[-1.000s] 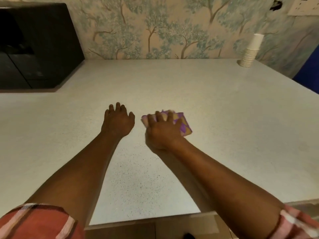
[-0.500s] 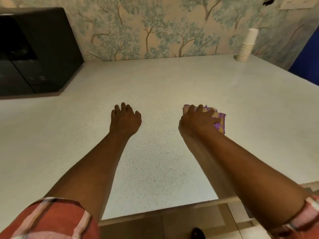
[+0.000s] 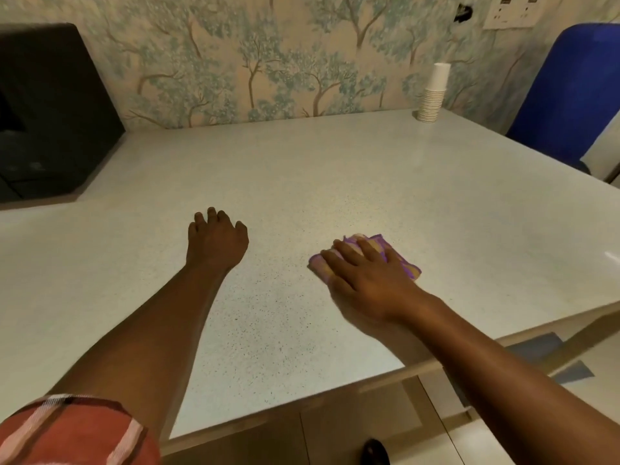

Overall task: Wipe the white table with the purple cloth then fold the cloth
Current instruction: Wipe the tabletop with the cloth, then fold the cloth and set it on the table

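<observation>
The white speckled table (image 3: 335, 169) fills the middle of the head view. A purple and yellow cloth (image 3: 406, 263), bunched small, lies on it right of centre near the front edge. My right hand (image 3: 365, 273) presses flat on top of the cloth, fingers spread over it and pointing up-left, hiding most of it. My left hand (image 3: 216, 241) rests on the bare table to the left of the cloth, fingers curled down onto the surface, holding nothing.
A stack of white paper cups (image 3: 434, 95) stands at the table's far right corner by the tree-patterned wall. A black appliance (image 3: 50, 109) occupies the far left. A blue chair (image 3: 570, 92) is beyond the right edge. The table's front edge (image 3: 335, 394) runs just below my forearms.
My right hand slid the cloth from beside the left hand out to the right. The left hand stayed where it was. The camera view shifted slightly.
</observation>
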A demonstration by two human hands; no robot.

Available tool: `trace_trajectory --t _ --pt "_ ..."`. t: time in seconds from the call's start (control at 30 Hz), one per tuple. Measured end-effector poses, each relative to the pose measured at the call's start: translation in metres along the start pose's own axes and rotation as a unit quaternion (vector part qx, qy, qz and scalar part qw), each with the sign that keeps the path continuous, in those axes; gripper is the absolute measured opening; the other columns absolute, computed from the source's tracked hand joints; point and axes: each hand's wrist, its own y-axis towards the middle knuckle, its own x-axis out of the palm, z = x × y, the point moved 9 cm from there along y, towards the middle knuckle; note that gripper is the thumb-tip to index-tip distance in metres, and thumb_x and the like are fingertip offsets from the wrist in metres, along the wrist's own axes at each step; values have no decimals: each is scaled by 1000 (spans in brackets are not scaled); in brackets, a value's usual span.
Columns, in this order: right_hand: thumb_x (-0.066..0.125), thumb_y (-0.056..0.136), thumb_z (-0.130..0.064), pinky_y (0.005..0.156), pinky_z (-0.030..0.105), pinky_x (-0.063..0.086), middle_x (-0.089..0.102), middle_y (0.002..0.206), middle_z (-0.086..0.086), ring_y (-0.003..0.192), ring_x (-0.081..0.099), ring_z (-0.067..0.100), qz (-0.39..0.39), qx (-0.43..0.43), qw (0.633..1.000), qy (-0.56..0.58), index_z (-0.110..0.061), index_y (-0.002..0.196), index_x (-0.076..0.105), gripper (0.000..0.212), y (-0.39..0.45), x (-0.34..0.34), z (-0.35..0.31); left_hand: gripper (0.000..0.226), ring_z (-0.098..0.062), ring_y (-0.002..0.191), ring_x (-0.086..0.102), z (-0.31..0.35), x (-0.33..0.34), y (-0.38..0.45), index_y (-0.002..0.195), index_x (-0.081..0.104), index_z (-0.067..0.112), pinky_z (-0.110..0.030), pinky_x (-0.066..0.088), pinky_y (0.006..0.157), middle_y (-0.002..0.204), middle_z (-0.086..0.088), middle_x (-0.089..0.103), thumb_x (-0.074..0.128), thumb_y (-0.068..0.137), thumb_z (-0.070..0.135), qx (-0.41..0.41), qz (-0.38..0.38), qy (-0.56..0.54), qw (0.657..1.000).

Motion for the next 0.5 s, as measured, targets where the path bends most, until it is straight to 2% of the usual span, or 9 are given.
trace_trajectory --t 0.07,0.1,0.17,0.23,0.27,0.33,0.4,0.47,0.5 --pt "12 106 -53 119 65 19 33 163 -10 157 18 28 39 31 999 -13 -45 148 36 49 -1 -13 22 54 -50 130 35 1 1 0 128 47 -11 -57 28 109 139 -31 44 34 97 31 10 2 7 1000" --pt "15 106 -49 116 62 27 45 152 -9 151 30 26 64 30 997 -11 -42 138 46 45 -1 -21 29 54 -50 130 35 1 0 1 128 46 -12 -57 28 109 139 -31 44 34 97 31 9 -2 4 1000" --pt "31 107 -38 110 49 37 61 133 -12 136 47 17 106 9 991 80 -34 123 61 34 1 -39 41 55 -47 133 33 -2 0 1 131 46 -9 -56 24 112 142 -27 44 32 98 33 -3 -12 -12 1000" --pt "45 106 -30 110 32 39 65 140 -7 134 55 13 159 27 962 222 -24 133 66 35 -3 -60 62 51 -41 136 31 -3 -1 1 130 48 -3 -55 16 116 141 -20 46 30 97 32 -21 -16 -26 999" --pt "50 105 -28 106 26 41 67 138 -4 129 60 13 205 47 943 258 -21 134 68 35 -9 -73 75 46 -38 136 33 -1 -4 1 125 52 -1 -55 12 117 137 -17 49 31 96 29 -30 -11 -43 999" --pt "54 102 -24 92 26 46 75 123 -1 111 68 14 281 99 920 254 -18 124 74 30 -26 -91 101 33 -36 129 42 11 -11 -3 110 56 4 -55 8 118 125 -17 57 34 95 23 -38 9 -100 994" --pt "56 97 -24 75 31 46 80 101 3 93 70 22 288 157 922 204 -14 100 79 24 -41 -96 121 37 -35 127 46 37 -19 -9 121 57 5 -51 16 117 129 -19 58 37 96 24 -19 28 -148 988" --pt "58 94 -28 61 31 42 75 77 7 78 68 28 238 209 935 161 -10 76 74 30 -53 -89 137 43 -33 126 49 72 -26 -19 134 53 10 -46 35 109 136 -16 56 39 97 27 22 48 -211 976" --pt "59 95 -32 57 28 39 71 69 6 72 66 26 201 227 941 148 -10 71 73 35 -57 -83 143 41 -31 120 54 91 -29 -24 132 55 11 -44 43 103 133 -14 59 41 97 27 47 47 -250 966"
